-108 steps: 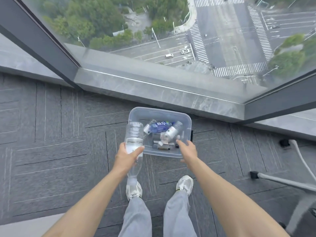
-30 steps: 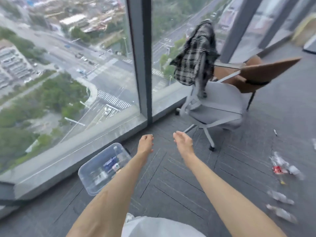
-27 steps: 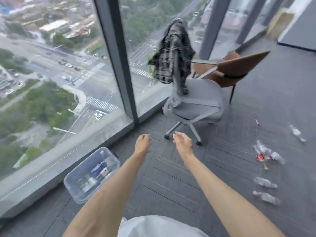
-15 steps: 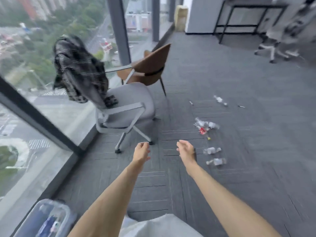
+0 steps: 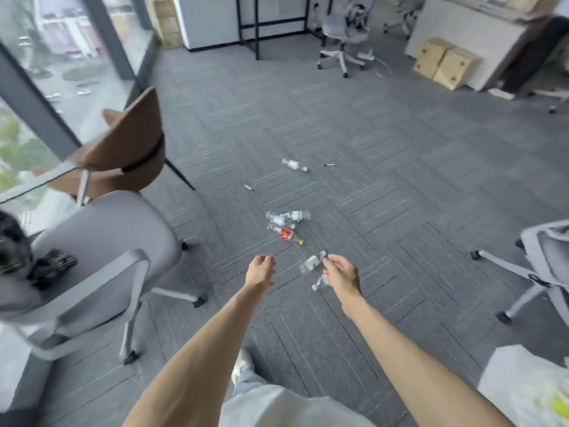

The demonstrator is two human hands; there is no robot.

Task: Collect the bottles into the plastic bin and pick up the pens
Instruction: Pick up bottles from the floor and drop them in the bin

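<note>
Both arms reach forward over the grey carpet (image 5: pixel 400 180). The left hand (image 5: pixel 261 271) is empty, with its fingers loosely curled. The right hand (image 5: pixel 340 274) is also empty, with its fingers relaxed and slightly bent.

Two clear bottles lie on the carpet close to the right hand in the view. The nearer bottle (image 5: pixel 312 261) shows in the gap between the two hands, just beside the right fingertips. The second bottle (image 5: pixel 320 283) is partly hidden behind the right palm.

Further ahead, a small heap of bottles (image 5: pixel 284 218) lies together, one of them with a red label (image 5: pixel 285 234). Well beyond the heap, a single bottle (image 5: pixel 294 164) lies on its side. A dark pen (image 5: pixel 329 165) lies just to its right, and another pen (image 5: pixel 249 188) lies to the left, between the far bottle and the heap.

A grey office chair (image 5: pixel 107 241) stands to the left of the arms, with a brown chair (image 5: pixel 132 146) behind it by the window. A white bag (image 5: pixel 523 389) sits at the lower right.
</note>
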